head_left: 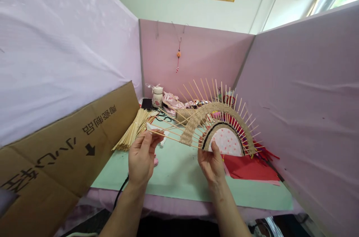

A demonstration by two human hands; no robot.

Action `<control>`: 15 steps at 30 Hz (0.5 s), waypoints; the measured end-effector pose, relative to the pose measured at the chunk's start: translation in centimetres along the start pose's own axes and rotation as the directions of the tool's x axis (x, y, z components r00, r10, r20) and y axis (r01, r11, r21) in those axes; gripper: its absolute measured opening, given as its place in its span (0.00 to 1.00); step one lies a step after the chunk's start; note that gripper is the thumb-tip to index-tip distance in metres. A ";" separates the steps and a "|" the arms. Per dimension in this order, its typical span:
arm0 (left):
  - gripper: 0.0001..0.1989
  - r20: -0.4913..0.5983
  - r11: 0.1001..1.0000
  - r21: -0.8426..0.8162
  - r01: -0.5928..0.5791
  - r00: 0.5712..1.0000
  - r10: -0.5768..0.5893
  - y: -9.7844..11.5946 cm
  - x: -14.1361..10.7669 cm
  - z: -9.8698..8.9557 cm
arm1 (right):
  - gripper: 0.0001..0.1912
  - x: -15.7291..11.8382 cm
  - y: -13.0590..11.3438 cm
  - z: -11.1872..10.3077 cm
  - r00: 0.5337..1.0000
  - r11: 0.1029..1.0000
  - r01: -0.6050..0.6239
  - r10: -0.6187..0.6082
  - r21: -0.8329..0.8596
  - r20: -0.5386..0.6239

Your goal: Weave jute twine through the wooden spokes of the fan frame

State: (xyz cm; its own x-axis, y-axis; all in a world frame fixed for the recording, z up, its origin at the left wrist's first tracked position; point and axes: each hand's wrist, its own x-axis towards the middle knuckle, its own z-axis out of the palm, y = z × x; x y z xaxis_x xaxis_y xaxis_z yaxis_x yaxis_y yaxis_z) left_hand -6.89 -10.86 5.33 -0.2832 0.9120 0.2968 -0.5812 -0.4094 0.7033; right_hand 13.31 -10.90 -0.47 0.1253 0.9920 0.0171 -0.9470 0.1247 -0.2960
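Observation:
A half-round woven fan frame (215, 108) with thin sticks radiating outward is held up above the table. Its inner half disc (226, 142) is white with pink dots, edged by a black band and twine. My right hand (211, 162) grips the disc's lower left edge, thumb in front. My left hand (144, 154) pinches the outer end of a long stick (166, 136) at the frame's left side. A small white piece (151, 128) shows at my left fingertips; what it is I cannot make out.
Left of centre lies a bundle of sticks (134, 128) beside a leaning cardboard sheet (70, 151). Behind are a white jar (157, 97), pink cloth (171, 99) and a twine roll (185, 114). Red fabric (252, 168) lies on the green table mat (179, 181).

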 end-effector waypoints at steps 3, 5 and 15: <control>0.11 0.010 0.998 -0.066 0.025 1.000 -0.025 0.1 0.2 -0.1 | 0.14 -0.1 -0.1 -0.1 1.000 1.000 -0.024 0.024 0.000 -0.017; 0.11 0.006 0.995 -0.095 0.041 0.999 -0.041 0.0 0.3 0.0 | 0.13 -0.2 -0.2 -0.1 0.999 1.000 -0.029 0.029 -0.005 -0.027; 0.11 -0.041 0.992 -0.122 -0.037 0.999 0.032 -0.5 0.9 0.0 | 0.12 -0.3 -0.2 -0.4 0.997 1.000 -0.019 0.018 -0.008 -0.078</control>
State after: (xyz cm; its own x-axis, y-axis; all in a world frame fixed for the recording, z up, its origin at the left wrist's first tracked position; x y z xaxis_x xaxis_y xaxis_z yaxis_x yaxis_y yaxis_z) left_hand -6.91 -9.80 5.23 -0.3327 0.8964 0.2928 -0.6588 -0.4430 0.6080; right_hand 13.56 -11.19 -0.78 0.1311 0.9894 -0.0629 -0.9466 0.1061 -0.3043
